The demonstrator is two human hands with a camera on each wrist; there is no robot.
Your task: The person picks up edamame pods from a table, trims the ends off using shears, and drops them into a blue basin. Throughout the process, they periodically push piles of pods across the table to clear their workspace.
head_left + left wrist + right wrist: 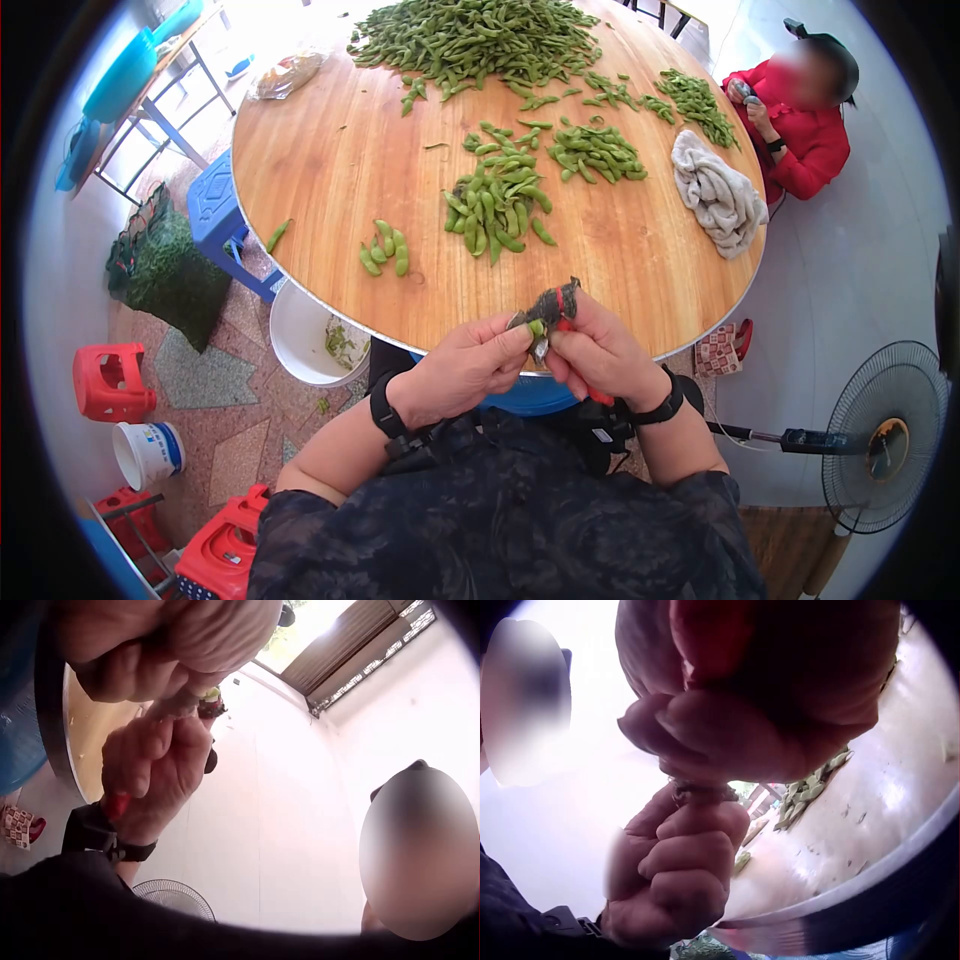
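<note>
Both hands meet just over the near edge of the round wooden table (330,200). My left hand (465,362) pinches a green soybean pod (537,328) between thumb and forefinger. Close against it, my right hand (608,350) grips a red-handled tool (600,396); its kind I cannot tell, as the fingers cover most of it. A small metallic glint shows between the hands. Dark, rough-looking material (553,303) with a red band sits at the fingertips. Ahead of the hands lies a small heap of pods (495,205).
A large pod pile (470,40) covers the table's far side. A grey cloth (715,195) lies at the right edge. Below left stands a white bucket (300,335), beside a blue stool (215,205). A fan (885,440) is at right. A person in red (815,150) sits across.
</note>
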